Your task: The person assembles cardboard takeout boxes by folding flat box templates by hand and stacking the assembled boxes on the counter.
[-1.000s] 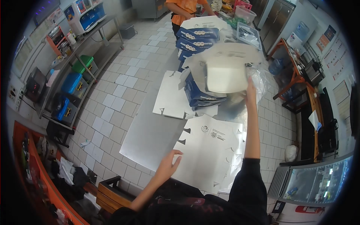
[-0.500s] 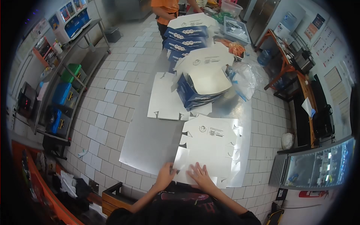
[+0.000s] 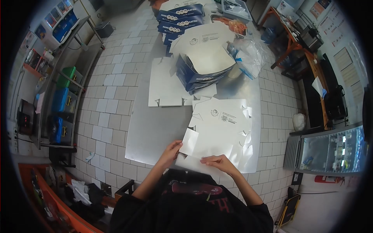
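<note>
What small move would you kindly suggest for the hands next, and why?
I would probably have the right hand crease the cardboard sheet's near flap: its fingers are already at that flap, while the left hand is beside the sheet's left edge.

1. Ahead of left hand (image 3: pixel 170 153) and right hand (image 3: pixel 220 163): flat carton (image 3: pixel 215 134) on table (image 3: pixel 153 136).
2. Farther ahead of both hands: box stack (image 3: pixel 202 79).
3. Beyond right hand, right of that stack: plastic bag (image 3: pixel 252 56).

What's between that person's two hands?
The near part of the white cardboard lies between the left hand and the right hand, as the head view shows.
</note>
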`<state>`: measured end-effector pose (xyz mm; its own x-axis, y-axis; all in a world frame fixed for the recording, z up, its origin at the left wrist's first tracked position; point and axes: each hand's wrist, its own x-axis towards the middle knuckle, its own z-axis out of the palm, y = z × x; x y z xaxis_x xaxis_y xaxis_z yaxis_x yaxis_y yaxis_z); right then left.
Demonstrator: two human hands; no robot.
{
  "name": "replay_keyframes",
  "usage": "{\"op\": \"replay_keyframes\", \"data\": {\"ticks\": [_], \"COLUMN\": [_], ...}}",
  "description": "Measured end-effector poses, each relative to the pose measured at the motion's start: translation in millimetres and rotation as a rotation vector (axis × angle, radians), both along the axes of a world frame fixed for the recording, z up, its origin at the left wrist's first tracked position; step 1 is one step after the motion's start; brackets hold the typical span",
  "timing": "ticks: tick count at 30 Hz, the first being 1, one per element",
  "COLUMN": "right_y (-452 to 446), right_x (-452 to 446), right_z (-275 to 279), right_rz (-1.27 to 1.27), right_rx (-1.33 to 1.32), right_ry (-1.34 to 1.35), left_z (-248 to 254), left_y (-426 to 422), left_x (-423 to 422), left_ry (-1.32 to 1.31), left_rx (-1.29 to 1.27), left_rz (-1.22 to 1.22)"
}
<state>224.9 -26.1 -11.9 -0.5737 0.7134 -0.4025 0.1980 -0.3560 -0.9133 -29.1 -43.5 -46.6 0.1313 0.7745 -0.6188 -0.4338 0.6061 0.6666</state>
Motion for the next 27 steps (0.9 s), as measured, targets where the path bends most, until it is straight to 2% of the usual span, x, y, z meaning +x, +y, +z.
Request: {"op": "replay_keyframes", "data": {"ticks": [2,3,4,6,7,11,13,14,16,17,18,21,23,25,26,27], "right_y": [1.0,-2.5,-5.8,-16.5,-19.2,-20.5,-14.7,-10.8,4.5,8.2,10.8,20.1,21.5,23.7,22.1,21.3], "right_x": [10.7,8.3,-1.8,-19.9,-18.7,-13.9,-7.7,-3.7,-2.0,1.4,4.2,11.2,17.7,23.2,25.0,21.4], "right_z": [-26.8,-25.7,-11.1,18.2,17.6,-8.7,-10.4,-10.1,1.5,-2.5,-1.8,6.4,-1.2,1.7,5.8,27.2], "right_rz": [0.059,0.105,0.111,0.171,0.293,0.274,-0.006,-0.006,-0.064,-0.077,-0.081,-0.121,-0.150,-0.189,-0.187,-0.214], "right_rx": [-0.072,0.094,0.093,0.745,0.800,1.003,0.490,0.488,0.214,-0.026,-0.033,-0.369,-0.427,-0.522,-0.521,-0.324], "right_ry": [-0.068,-0.198,-0.199,-0.338,-0.391,-0.383,-0.342,-0.345,-0.289,-0.242,-0.241,-0.061,0.020,0.102,0.101,0.070], "left_z": [-5.3,-4.1,-2.7,2.1,3.4,-6.8,1.2,-0.9,-9.4,-12.2,-12.3,-2.6,-1.8,-9.1,-11.3,-8.1], "left_y": [-1.7,-1.9,-2.5,-1.2,-0.5,2.7,5.5,6.5,6.4,5.9,6.3,10.7,12.0,12.9,10.7,9.0], "left_x": [-0.6,0.1,0.5,0.5,-0.6,-3.7,-4.1,-4.0,-3.8,-3.1,-1.5,2.6,2.0,0.7,2.4,6.0], "left_ry": [0.028,-0.005,-0.038,0.017,0.073,0.066,-0.066,-0.069,-0.067,-0.066,-0.043,-0.017,-0.012,0.232,0.233,0.441], "left_rx": [-0.010,0.015,0.039,0.050,0.065,0.129,0.016,0.014,0.016,0.010,0.008,0.025,0.043,0.173,0.174,0.229], "left_rz": [-0.008,0.016,0.042,0.024,-0.007,-0.006,0.004,0.003,-0.036,-0.041,-0.038,-0.024,-0.013,-0.100,-0.099,-0.062]}}
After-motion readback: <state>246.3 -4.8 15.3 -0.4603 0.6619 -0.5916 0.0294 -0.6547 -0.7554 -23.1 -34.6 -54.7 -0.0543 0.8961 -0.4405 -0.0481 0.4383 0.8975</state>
